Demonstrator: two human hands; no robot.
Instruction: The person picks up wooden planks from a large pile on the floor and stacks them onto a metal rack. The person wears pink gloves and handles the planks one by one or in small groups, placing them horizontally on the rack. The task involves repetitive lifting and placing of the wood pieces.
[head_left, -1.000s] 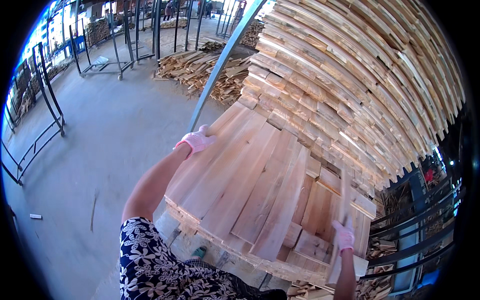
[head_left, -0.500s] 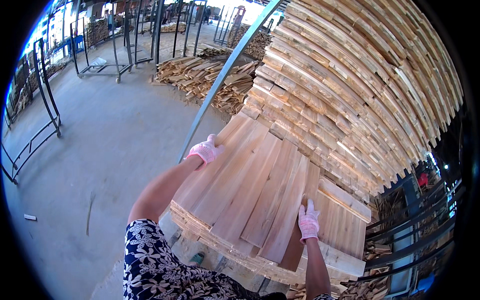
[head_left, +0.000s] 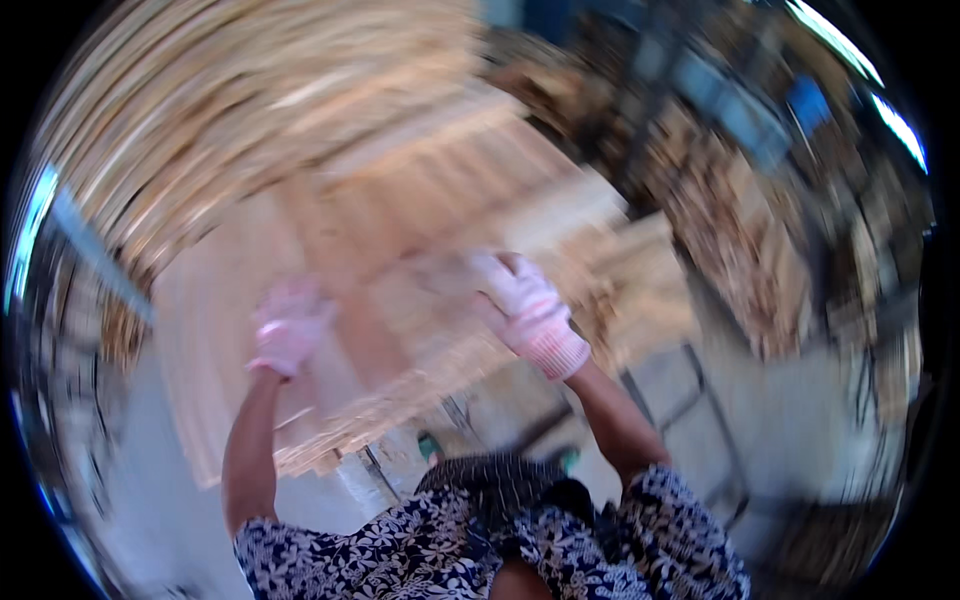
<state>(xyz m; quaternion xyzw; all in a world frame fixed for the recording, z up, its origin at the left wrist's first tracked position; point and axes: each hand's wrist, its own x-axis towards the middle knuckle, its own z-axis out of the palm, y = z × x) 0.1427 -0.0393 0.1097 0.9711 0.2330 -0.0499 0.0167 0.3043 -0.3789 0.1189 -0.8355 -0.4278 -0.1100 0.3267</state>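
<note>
Both my hands wear pale pink knit gloves over a layer of flat wooden boards (head_left: 235, 250) laid side by side on a low stack. My left hand (head_left: 290, 325) is over the left part of the layer, its fingers blurred but stretched out, with nothing seen in them. On the right, above the stack's near edge, the fingers and thumb of my right hand (head_left: 525, 312) are bent around the end of a smeared wooden board (head_left: 430, 278). Motion blur hides that board's outline and the exact contact.
A tall stack of boards (head_left: 250, 110) rises behind the layer. A blue-grey metal post (head_left: 100, 245) stands at left. Loose wood pieces (head_left: 735, 240) are heaped at right. Dark metal frame bars (head_left: 705, 400) lie low on the right, near my body.
My view has swung right, so the tall stack now sits at upper left. My right hand has left the boards' surface and bent its fingers; my left hand has come nearer the middle.
</note>
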